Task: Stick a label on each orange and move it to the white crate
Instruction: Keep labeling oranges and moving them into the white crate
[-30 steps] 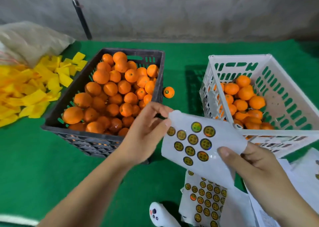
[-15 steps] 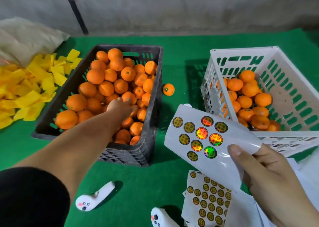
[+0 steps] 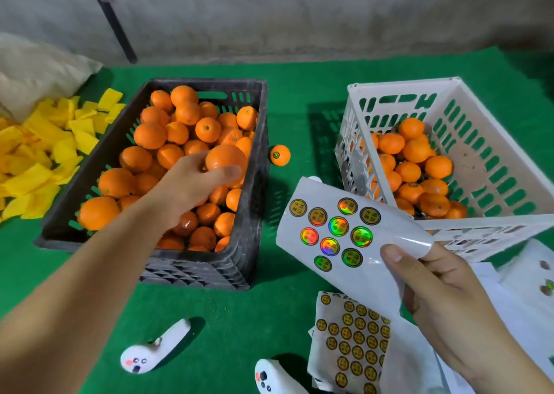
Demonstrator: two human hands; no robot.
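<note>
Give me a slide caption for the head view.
Left hand lifts orange from black crate; right hand holds label sheet.

left forearm [image 3: 90, 273] — bare | right forearm [image 3: 491, 351] — bare, no sleeves

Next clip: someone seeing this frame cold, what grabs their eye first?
Probably the black crate heaped with oranges at centre left, where the left hand grips one orange above the pile. Next, the curled sticker sheet of shiny round labels held by the right hand in front of the tilted white crate, partly filled with oranges. One labelled orange lies alone on the green mat between the crates.
</note>
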